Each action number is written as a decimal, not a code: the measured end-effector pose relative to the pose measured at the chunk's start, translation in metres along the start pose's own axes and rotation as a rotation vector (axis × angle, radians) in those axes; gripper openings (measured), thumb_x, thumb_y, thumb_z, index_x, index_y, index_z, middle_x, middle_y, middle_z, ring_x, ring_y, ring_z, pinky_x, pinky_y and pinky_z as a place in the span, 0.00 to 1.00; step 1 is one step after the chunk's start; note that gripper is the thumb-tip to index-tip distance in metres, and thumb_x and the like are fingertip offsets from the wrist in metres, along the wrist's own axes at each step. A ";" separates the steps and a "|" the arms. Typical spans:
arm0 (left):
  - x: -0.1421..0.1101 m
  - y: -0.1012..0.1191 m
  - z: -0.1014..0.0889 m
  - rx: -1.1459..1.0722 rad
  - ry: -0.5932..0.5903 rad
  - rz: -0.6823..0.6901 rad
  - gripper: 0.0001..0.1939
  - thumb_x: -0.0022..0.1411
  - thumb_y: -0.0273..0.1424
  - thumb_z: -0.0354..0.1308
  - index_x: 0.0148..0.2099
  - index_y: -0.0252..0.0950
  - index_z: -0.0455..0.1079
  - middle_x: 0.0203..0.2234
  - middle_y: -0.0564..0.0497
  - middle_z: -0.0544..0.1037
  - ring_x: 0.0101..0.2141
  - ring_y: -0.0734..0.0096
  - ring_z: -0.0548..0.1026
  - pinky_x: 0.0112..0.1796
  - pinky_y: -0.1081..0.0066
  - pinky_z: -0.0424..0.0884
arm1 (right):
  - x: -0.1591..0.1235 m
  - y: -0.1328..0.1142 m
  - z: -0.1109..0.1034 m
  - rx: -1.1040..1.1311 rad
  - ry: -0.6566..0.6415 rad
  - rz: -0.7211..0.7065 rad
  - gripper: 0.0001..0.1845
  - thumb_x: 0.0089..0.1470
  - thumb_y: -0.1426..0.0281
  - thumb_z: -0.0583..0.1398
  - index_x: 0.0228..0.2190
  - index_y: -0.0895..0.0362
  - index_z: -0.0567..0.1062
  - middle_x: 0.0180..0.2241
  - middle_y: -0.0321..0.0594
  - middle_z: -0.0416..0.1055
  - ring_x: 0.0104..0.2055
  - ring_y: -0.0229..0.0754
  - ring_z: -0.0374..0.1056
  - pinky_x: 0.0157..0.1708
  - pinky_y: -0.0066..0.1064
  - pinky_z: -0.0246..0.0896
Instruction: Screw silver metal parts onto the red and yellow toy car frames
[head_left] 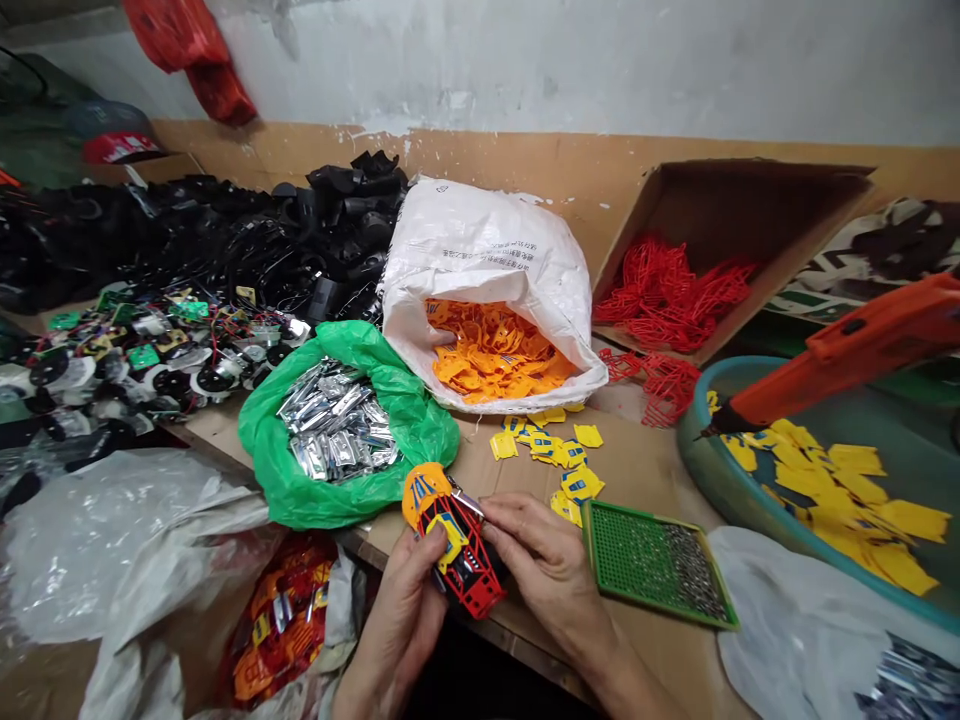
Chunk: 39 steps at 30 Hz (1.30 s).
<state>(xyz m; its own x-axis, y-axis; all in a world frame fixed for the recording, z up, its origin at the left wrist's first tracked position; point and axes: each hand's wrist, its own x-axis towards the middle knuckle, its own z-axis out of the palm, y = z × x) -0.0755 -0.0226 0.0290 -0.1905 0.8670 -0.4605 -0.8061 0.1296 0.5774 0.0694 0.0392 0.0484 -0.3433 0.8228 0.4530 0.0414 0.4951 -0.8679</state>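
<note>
Your left hand [397, 625] and right hand [544, 565] are closed together on a red plastic lattice piece [469, 570] with an orange cap [426, 495], right beside a green pin tray [589, 545].

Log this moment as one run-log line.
left hand: holds red plastic lattice piece | right hand: holds same piece | beside: green perforated tray

Cardboard-covered bench [630, 480] bearing green perforated tray [626, 560], loose yellow pieces [544, 445]

red plastic frame [459, 565] partly behind the hands [544, 560], orange glue gun [847, 350] cut off at right edge
</note>
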 end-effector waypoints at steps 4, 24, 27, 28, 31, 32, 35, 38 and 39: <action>-0.001 -0.002 -0.001 0.006 -0.040 0.009 0.22 0.53 0.35 0.74 0.49 0.33 0.79 0.42 0.42 0.84 0.49 0.49 0.79 0.55 0.54 0.72 | -0.003 -0.003 -0.008 -0.055 -0.054 -0.033 0.20 0.61 0.80 0.61 0.48 0.48 0.82 0.42 0.42 0.81 0.42 0.42 0.79 0.41 0.30 0.76; 0.003 0.006 -0.002 0.120 -0.118 -0.017 0.21 0.53 0.36 0.74 0.47 0.33 0.77 0.41 0.41 0.83 0.44 0.53 0.80 0.50 0.58 0.72 | -0.017 -0.009 0.012 -0.079 0.127 -0.077 0.23 0.56 0.84 0.61 0.45 0.48 0.84 0.38 0.42 0.81 0.40 0.43 0.78 0.39 0.34 0.76; 0.003 0.006 -0.003 0.123 -0.132 -0.016 0.21 0.53 0.36 0.74 0.47 0.33 0.77 0.41 0.42 0.83 0.42 0.55 0.80 0.49 0.59 0.72 | -0.021 -0.008 0.014 -0.093 0.136 -0.069 0.23 0.56 0.84 0.61 0.46 0.48 0.83 0.40 0.42 0.81 0.41 0.44 0.78 0.40 0.34 0.76; 0.003 0.007 -0.003 0.126 -0.133 -0.016 0.21 0.53 0.36 0.75 0.46 0.33 0.77 0.40 0.42 0.83 0.41 0.56 0.80 0.49 0.60 0.72 | -0.022 -0.008 0.015 -0.091 0.137 -0.047 0.23 0.57 0.83 0.61 0.46 0.47 0.84 0.40 0.42 0.81 0.41 0.44 0.78 0.41 0.34 0.76; 0.004 0.007 -0.004 0.140 -0.130 -0.013 0.20 0.53 0.36 0.74 0.45 0.33 0.77 0.39 0.43 0.83 0.40 0.58 0.79 0.46 0.62 0.73 | -0.027 -0.008 0.017 -0.067 0.147 0.013 0.22 0.57 0.83 0.61 0.46 0.47 0.84 0.41 0.41 0.80 0.42 0.43 0.78 0.42 0.32 0.76; 0.004 0.007 -0.004 0.146 -0.131 -0.011 0.19 0.53 0.36 0.74 0.45 0.33 0.77 0.39 0.43 0.83 0.40 0.58 0.79 0.46 0.62 0.73 | -0.028 -0.008 0.018 -0.058 0.152 0.023 0.22 0.58 0.82 0.61 0.46 0.47 0.84 0.41 0.41 0.80 0.42 0.42 0.78 0.42 0.32 0.76; 0.005 0.006 -0.006 0.149 -0.138 -0.011 0.20 0.52 0.36 0.74 0.45 0.34 0.77 0.39 0.44 0.83 0.39 0.58 0.80 0.45 0.63 0.73 | -0.030 -0.007 0.020 -0.043 0.156 0.030 0.23 0.57 0.82 0.62 0.47 0.46 0.83 0.42 0.41 0.80 0.43 0.42 0.78 0.43 0.31 0.77; 0.005 0.006 -0.007 0.151 -0.132 -0.011 0.21 0.52 0.36 0.75 0.46 0.34 0.78 0.40 0.43 0.84 0.40 0.56 0.80 0.46 0.61 0.73 | -0.032 -0.006 0.017 -0.040 0.141 0.019 0.23 0.57 0.82 0.63 0.48 0.46 0.83 0.43 0.41 0.80 0.44 0.42 0.78 0.45 0.32 0.77; 0.005 0.007 -0.007 0.157 -0.131 -0.011 0.21 0.52 0.36 0.75 0.47 0.34 0.78 0.40 0.43 0.84 0.41 0.55 0.80 0.46 0.61 0.73 | -0.032 -0.005 0.016 -0.041 0.126 0.017 0.23 0.57 0.81 0.63 0.48 0.46 0.83 0.44 0.41 0.81 0.45 0.43 0.78 0.45 0.33 0.77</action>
<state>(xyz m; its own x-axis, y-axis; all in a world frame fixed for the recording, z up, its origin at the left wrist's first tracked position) -0.0858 -0.0208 0.0257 -0.0995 0.9189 -0.3817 -0.7082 0.2040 0.6759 0.0650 0.0056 0.0348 -0.2214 0.8584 0.4627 0.0852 0.4897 -0.8677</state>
